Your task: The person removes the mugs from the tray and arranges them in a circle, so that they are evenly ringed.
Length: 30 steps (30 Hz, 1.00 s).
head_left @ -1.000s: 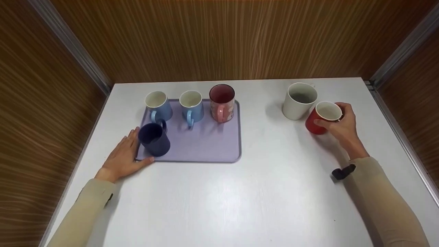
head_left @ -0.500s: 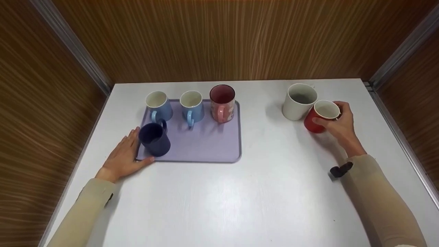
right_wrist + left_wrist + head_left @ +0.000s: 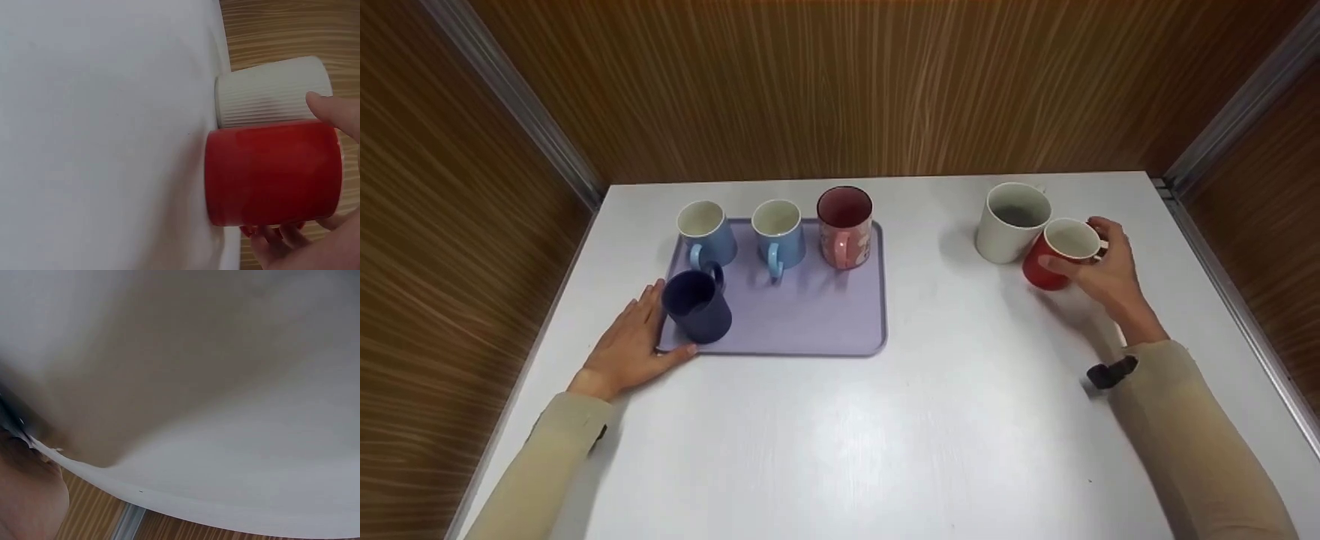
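Note:
My right hand (image 3: 1106, 274) is at the red mug (image 3: 1041, 266), its thumb along the near side and its fingers by the white handle. In the right wrist view the thumb lies over the rim end of the red mug (image 3: 273, 174) and the fingertips curl at its handle side. The mug stands upright, close against a ribbed white mug (image 3: 1009, 229). My left hand (image 3: 626, 345) lies flat with spread fingers at the left edge of the lilac tray (image 3: 802, 322), beside a navy mug (image 3: 705, 315). The left wrist view shows mostly blurred table.
Along the tray's back stand two light-blue mugs, the left mug (image 3: 716, 244) and the middle mug (image 3: 786, 247), plus a pink patterned mug (image 3: 859, 244). Wood-grain panels (image 3: 840, 90) enclose the white table (image 3: 840, 442) at the back and sides.
The red mug has shifted slightly left and back toward the white mug. More of its handle now shows beside my right fingers. The left hand and tray have stayed put.

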Tool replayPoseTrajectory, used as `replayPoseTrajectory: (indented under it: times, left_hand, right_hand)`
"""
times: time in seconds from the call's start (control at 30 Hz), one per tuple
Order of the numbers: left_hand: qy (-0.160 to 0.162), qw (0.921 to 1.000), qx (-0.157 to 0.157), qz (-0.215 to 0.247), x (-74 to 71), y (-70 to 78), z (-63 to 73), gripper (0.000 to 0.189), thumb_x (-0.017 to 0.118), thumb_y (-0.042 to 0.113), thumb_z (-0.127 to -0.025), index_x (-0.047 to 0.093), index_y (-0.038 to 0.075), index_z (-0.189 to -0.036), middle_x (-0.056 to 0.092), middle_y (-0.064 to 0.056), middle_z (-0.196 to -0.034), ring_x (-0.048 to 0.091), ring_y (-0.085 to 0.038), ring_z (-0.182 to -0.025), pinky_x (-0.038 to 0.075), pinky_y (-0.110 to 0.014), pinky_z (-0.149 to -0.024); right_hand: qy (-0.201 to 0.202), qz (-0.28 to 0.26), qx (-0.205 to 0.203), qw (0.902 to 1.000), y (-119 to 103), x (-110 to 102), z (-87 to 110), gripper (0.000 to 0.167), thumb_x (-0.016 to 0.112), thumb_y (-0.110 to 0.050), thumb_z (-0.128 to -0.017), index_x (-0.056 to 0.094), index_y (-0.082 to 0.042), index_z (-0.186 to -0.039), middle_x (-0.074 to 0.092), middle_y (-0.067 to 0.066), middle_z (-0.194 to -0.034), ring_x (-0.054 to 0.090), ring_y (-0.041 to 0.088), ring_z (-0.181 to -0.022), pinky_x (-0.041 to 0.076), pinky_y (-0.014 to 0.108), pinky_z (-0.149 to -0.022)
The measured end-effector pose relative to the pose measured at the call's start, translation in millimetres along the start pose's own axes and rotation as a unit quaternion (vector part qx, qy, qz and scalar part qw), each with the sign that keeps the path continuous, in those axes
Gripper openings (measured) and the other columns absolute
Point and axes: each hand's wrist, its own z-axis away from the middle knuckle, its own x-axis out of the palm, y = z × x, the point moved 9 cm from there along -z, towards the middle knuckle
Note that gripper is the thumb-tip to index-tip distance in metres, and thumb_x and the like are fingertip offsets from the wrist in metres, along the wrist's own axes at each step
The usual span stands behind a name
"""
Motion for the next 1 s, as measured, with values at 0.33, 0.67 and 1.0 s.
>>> replayPoseTrajectory:
  times: [0.33,0.67,1.0]
  left_hand:
    - [-0.001,1.0000,0.000,0.001,-0.6,-1.0,0.9,0.119,0.069,0.066,-0.095,0.006,0.000,-0.171,0.014,-0.024,-0.178,0.015,-0.044,-0.165,0.015,-0.059,-0.134]
    - [-0.012,0.9998,-0.008,-0.010,4.3,-1.6,0.0,0.118,0.065,0.069,-0.096,0.008,-0.003,-0.170,0.015,-0.025,-0.177,0.015,-0.042,-0.165,0.016,-0.058,-0.134]
    - [-0.007,0.9999,-0.007,-0.003,-1.2,-1.1,-0.1,0.118,0.065,0.069,-0.095,0.006,-0.001,-0.170,0.015,-0.025,-0.177,0.015,-0.042,-0.165,0.015,-0.057,-0.134]
  right_hand:
    - [0.156,-0.004,-0.166,0.9738,-58,-9,49.7,0.081,0.093,-0.028,-0.081,0.054,-0.002,-0.147,0.054,0.018,-0.143,0.050,0.033,-0.134,0.042,0.049,-0.113]
    - [0.115,-0.076,-0.350,0.9266,-145,50,90.3,0.070,0.097,-0.006,-0.070,0.064,0.010,-0.129,0.068,0.023,-0.125,0.055,0.007,-0.109,0.041,0.020,-0.096]
    - [-0.013,-0.093,-0.447,0.8895,-199,137,96.3,0.065,0.095,-0.022,-0.078,0.067,0.003,-0.131,0.071,0.017,-0.129,0.065,0.031,-0.122,0.049,0.045,-0.102]
